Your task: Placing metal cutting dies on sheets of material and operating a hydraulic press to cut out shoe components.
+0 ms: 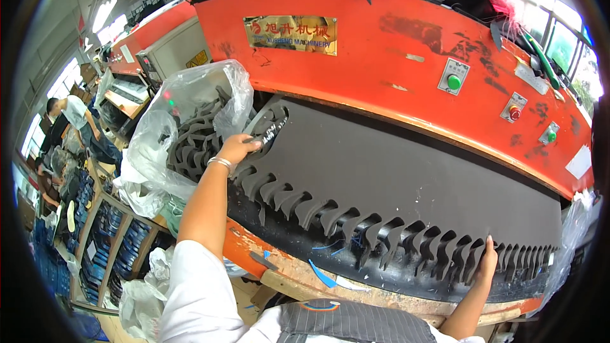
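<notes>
Head view: gripping a curved dark tool with the left hand, fingers narrowed on its near end; resting the right hand, thumb up, at the scalloped edge of the dark sheet. Seeing the sheet spreading between and beyond both sets of fingers. Judging it light, soft and bendy, perhaps tearing easily along that edge; suggesting holding the solid body beyond the right fingertips. Not making out whether pinching on the right, being partly hidden, nor the far edge, shadowed beneath the red machine.
</notes>
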A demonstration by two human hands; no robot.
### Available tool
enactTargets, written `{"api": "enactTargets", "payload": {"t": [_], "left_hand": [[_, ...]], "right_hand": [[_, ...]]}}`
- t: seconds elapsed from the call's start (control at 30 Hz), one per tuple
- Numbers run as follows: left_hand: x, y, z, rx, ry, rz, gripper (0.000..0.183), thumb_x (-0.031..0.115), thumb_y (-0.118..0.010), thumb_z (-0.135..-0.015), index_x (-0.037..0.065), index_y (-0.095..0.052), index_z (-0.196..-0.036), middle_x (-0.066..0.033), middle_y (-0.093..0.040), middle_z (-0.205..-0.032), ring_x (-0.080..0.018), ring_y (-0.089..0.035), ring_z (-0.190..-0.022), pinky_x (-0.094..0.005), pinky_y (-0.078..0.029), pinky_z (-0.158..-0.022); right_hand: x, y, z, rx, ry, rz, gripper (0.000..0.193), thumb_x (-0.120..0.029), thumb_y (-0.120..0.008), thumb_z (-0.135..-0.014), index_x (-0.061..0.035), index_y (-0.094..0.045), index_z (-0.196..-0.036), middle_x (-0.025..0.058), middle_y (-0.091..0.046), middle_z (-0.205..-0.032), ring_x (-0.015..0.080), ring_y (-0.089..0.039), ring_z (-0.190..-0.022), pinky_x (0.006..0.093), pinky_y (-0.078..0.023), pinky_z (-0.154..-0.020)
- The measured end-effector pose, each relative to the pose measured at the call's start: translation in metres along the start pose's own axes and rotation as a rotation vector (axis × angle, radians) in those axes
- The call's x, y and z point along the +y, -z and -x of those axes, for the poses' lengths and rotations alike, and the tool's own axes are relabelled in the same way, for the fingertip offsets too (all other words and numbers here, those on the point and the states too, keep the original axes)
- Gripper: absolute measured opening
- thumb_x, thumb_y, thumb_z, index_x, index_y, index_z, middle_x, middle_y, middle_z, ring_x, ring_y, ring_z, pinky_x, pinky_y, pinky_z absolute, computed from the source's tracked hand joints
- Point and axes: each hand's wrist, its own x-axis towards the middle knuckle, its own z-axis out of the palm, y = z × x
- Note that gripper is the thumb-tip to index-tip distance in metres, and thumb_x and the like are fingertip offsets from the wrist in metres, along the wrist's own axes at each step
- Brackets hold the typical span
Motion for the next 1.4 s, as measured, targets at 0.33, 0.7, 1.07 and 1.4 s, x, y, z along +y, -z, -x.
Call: {"api": "enactTargets", "payload": {"t": [0.33,0.7,1.07,1.4], "left_hand": [[0.016,-0.040,0.116,0.225,-0.412,0.262,0.042,0.022,-0.075,-0.083,-0.004,-0.062,-0.112,-0.0062,-0.066,-0.102,-0.0109,-0.057,-0.095,-0.0285,-0.047,-0.086],[0.050,-0.190,0.166,-0.517,-0.915,-0.294,0.044,0.038,-0.074,-0.080,0.006,-0.066,-0.109,-0.0153,-0.064,-0.101,-0.0320,-0.061,-0.098,-0.0372,-0.049,-0.083],[0.019,-0.079,-0.043,0.028,-0.092,-0.756,0.032,0.013,-0.046,-0.089,0.001,-0.070,-0.107,-0.0236,-0.066,-0.111,-0.0356,-0.065,-0.104,-0.0448,-0.051,-0.089],[0.003,-0.067,-0.048,0.242,-0.179,-0.162,0.027,0.014,-0.061,-0.077,0.000,-0.065,-0.099,-0.0208,-0.065,-0.105,-0.0373,-0.061,-0.103,-0.0442,-0.049,-0.086]], "right_hand": [[0.003,0.021,0.067,0.169,0.667,0.182,0.043,-0.010,-0.058,-0.093,-0.0028,-0.047,-0.134,0.0141,-0.056,-0.122,0.0200,-0.054,-0.109,0.0315,-0.044,-0.094],[-0.020,-0.241,0.193,-0.583,-0.158,-0.433,0.096,-0.011,-0.066,-0.085,-0.0221,0.003,-0.151,0.0120,-0.051,-0.108,0.0251,-0.060,-0.091,0.0389,-0.055,-0.070],[-0.014,-0.240,0.208,-0.566,-0.055,-0.338,0.067,-0.001,-0.057,-0.078,-0.0171,-0.034,-0.139,0.0084,-0.056,-0.102,0.0284,-0.065,-0.077,0.0415,-0.056,-0.059],[0.028,-0.210,0.154,-0.524,0.119,-0.165,0.067,-0.012,-0.065,-0.089,-0.0072,-0.032,-0.147,0.0122,-0.047,-0.139,0.0265,-0.050,-0.118,0.0375,-0.041,-0.100]]}}
